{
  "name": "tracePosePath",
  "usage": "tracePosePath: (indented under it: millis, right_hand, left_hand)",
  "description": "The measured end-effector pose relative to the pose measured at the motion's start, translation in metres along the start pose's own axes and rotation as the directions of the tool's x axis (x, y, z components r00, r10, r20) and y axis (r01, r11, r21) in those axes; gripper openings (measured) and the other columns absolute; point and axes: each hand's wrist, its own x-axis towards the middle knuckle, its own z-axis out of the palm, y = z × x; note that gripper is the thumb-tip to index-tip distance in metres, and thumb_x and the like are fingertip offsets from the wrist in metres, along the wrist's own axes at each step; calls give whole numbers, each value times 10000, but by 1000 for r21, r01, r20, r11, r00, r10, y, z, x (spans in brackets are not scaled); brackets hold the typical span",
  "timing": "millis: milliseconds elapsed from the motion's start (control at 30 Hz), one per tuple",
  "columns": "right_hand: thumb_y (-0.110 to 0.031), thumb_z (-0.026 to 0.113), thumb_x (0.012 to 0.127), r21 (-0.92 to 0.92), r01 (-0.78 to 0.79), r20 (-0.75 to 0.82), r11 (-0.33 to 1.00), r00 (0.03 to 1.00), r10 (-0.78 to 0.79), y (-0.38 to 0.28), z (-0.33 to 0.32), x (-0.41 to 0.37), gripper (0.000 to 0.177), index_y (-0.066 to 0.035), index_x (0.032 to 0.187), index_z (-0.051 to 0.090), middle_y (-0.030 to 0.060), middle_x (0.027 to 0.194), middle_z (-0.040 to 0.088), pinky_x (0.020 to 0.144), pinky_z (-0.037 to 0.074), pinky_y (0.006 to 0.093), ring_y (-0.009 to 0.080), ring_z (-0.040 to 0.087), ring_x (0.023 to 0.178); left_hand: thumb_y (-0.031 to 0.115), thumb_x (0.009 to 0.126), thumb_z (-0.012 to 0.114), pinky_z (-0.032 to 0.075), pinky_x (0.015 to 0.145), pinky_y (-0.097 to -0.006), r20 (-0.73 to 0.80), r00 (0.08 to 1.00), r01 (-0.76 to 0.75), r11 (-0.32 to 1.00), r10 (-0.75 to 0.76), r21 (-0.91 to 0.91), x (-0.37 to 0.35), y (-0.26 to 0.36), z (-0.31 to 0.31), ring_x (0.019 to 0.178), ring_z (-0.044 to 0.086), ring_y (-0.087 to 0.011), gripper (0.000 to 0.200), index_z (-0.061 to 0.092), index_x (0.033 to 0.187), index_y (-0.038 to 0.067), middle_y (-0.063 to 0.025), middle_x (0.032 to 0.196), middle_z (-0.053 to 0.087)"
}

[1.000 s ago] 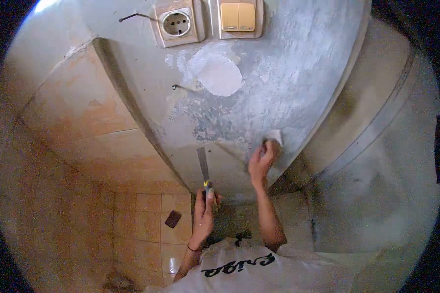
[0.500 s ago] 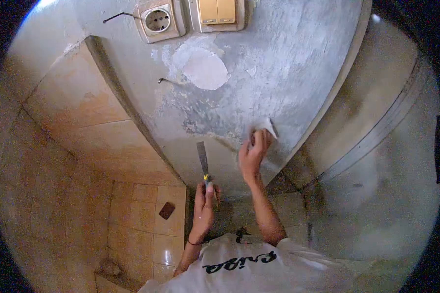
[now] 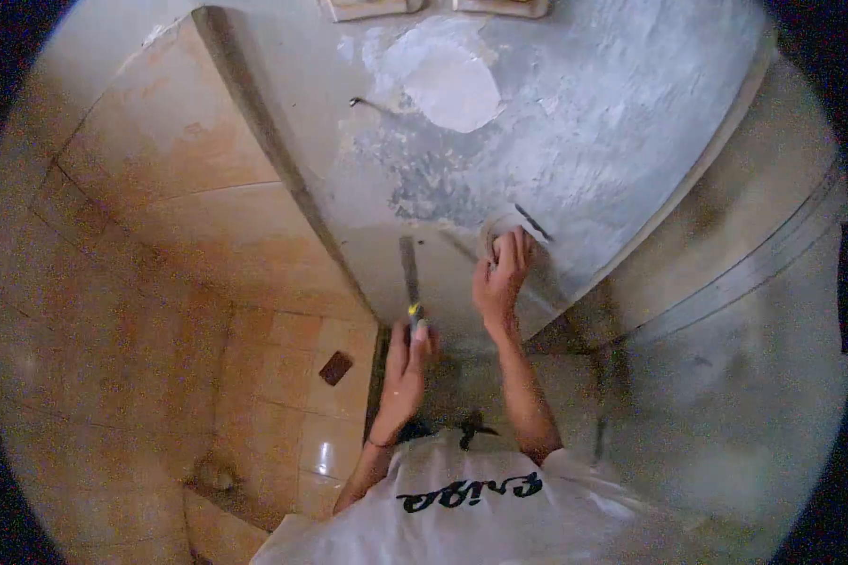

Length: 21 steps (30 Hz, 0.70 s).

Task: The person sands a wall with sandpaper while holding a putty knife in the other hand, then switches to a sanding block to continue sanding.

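Note:
My left hand [image 3: 404, 377] is closed around the grey and yellow handle of a putty knife [image 3: 409, 268], whose narrow blade points up in front of the lower wall. To its right, my right hand [image 3: 499, 287] grips a flat, pale spreader [image 3: 509, 225] at the wall surface; its dark edge slants beside the fingertips. Part of the spreader is hidden by the fingers. Above both hands is the grey wall [image 3: 612, 141], with a smooth white patch [image 3: 452, 85] and a rough, mottled area just below that.
A bent metal hook [image 3: 372, 104] sticks out left of the white patch. Wall fittings [image 3: 377, 8] are cut off at the top. Orange tiles [image 3: 217, 226] cover the left side, and a small brown block [image 3: 335, 368] lies on the tiled surface.
The view has shifted, so the wall and fittings sit higher and further right. My right hand has tilted the spreader at the wall; the putty knife stays in my left hand.

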Motion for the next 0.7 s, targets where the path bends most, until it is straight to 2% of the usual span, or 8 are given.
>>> tracePosePath:
  millis: [67,133,167,333,400,467,633,700]
  right_hand:
    - [-17,523,813,-180,65,-23,982,997,-71,11,12,-22,143,-3,796,381,160,839,366,762,348,434,364,384,805]
    - [-36,525,844,13,-259,-131,966,957,258,11,16,-23,126,-1,810,408,144,840,400,770,373,402,309,416,814]
    - [-144,561,866,169,-417,-190,893,875,445,11,19,-24,191,29,929,509,222,937,485,897,384,482,421,463,920]
    - [-147,577,845,22,-291,-149,957,945,291,-26,36,0,229,32,976,522,242,999,513,910,385,474,431,483,967]
    - [-162,593,819,-263,59,11,963,998,-58,-25,50,-15,259,26,983,526,246,1012,516,919,384,475,430,484,1008]
    - [-175,608,803,-283,-57,112,957,989,92,-28,46,-27,289,26,996,532,257,1070,523,954,374,500,449,474,1056]
    - [-114,554,762,15,-282,-175,959,944,280,-43,55,-2,187,1,788,409,199,859,401,782,328,548,433,431,874]
    - [-107,562,754,-79,-136,-128,987,984,126,-54,63,6,188,2,803,417,200,875,406,804,332,549,434,431,885]
  left_hand:
    - [334,1065,422,411,762,-260,92,983,-172,971,159,165,4,1,-12,830,470,-123,322,490,1168,36,-34,948,536]
    - [325,1065,422,417,761,-261,144,989,-24,999,19,37,8,7,-20,830,474,-122,327,480,1192,29,-34,948,538]
    - [324,1066,422,419,757,-260,152,988,-19,999,23,-27,11,6,-25,829,475,-120,328,477,1193,26,-34,945,539]
    - [375,1047,460,434,707,-238,224,974,-9,989,42,-147,30,-11,-53,811,519,-96,387,537,1272,70,-10,927,585]
    - [319,1066,422,429,730,-260,241,970,5,996,17,-91,37,-7,-60,789,491,-116,333,477,1219,28,-33,943,549]
    - [316,1066,420,430,728,-262,237,970,-35,997,51,-72,38,-6,-66,783,495,-117,333,479,1223,29,-36,942,553]
    - [314,1071,403,436,732,-270,228,974,58,970,-2,-236,46,-25,-75,786,506,-125,337,484,1227,26,-46,945,565]
    - [324,1071,402,440,731,-269,245,969,-14,997,33,-80,50,-25,-79,793,509,-123,336,484,1211,30,-47,948,569]
